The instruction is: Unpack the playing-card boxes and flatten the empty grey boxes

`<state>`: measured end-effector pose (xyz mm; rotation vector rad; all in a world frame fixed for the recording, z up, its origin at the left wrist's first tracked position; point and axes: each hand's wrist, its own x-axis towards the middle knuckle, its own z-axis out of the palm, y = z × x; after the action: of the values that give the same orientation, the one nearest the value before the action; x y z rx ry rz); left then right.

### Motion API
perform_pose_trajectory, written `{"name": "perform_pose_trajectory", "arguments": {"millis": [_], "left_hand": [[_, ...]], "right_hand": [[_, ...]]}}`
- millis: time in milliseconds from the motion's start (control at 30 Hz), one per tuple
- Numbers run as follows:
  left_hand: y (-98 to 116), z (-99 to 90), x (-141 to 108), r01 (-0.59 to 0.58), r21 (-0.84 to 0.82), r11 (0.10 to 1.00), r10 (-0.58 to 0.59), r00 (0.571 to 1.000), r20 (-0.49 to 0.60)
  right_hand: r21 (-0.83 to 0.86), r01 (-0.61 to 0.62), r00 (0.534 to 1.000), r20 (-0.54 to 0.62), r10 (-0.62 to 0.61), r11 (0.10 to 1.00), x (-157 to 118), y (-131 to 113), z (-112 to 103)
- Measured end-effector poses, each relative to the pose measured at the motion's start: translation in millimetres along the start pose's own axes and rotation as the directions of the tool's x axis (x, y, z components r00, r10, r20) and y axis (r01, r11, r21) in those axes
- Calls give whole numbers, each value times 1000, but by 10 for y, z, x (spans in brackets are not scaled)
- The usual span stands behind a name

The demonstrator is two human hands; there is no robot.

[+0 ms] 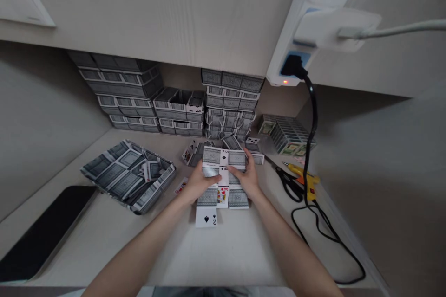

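Observation:
A block of joined playing cards [238, 198] rests on the desk in front of me, mostly grey patterned backs with a column of card faces down its middle. My left hand [203, 181] grips its left side, the thumb on the middle card. From the right, my right hand [246, 177] holds the block the same way, its thumb near the middle and fingers along the outer edge. A two of spades [206, 217] sticks out at the near left corner. Loose folded cards [197, 152] lie just behind the block.
A card-made tray [121, 167] with cards stands left, beside a black flat object [45, 232]. Card structures [230, 97] line the back. Black scissors [291, 184], a yellow glue gun [311, 185] and its cable lie right, below a power strip [296, 55].

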<state>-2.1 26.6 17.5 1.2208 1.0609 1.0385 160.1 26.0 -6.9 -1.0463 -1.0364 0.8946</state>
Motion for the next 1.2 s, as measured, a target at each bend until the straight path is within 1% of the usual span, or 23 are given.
{"name": "perform_pose_trajectory", "arguments": {"millis": [100,333,400,467,533,600,667,700,1033,1200], "left_hand": [[9,8,-13,16,-35,999,-17,1000,-8],[9,20,-19,9,-48,999,-13,998,-69],[9,21,-14,12,-47,999,-15,998,-61],[13,23,-8,6,-50,999,-9,997,-77],[19,25,-1,-10,-56,998,3,992,-122],[22,25,8,-20,-72,997,8,987,-161],[21,23,14,-24,-97,995,7,985,-174],[20,23,16,-26,-110,994,6,985,-175],[50,30,2,-55,-165,985,18,976,-218],[40,15,18,-44,-183,982,-2,969,-247]], "right_hand": [[-9,17,1000,4,-17,1000,-3,5,7],[-1,-18,999,48,18,1000,-34,-44,27],[-6,-20,999,51,20,1000,-38,-67,34],[7,-33,999,32,32,999,-38,-87,34],[41,-78,997,4,77,996,-36,-105,28],[86,-168,986,-5,169,982,-35,-118,21],[126,-245,969,-6,248,961,-35,-128,17],[141,-259,965,-10,263,956,-35,-133,17],[172,-219,969,-80,235,960,-16,-143,6],[156,-202,971,-94,218,967,6,-128,-16]]}}
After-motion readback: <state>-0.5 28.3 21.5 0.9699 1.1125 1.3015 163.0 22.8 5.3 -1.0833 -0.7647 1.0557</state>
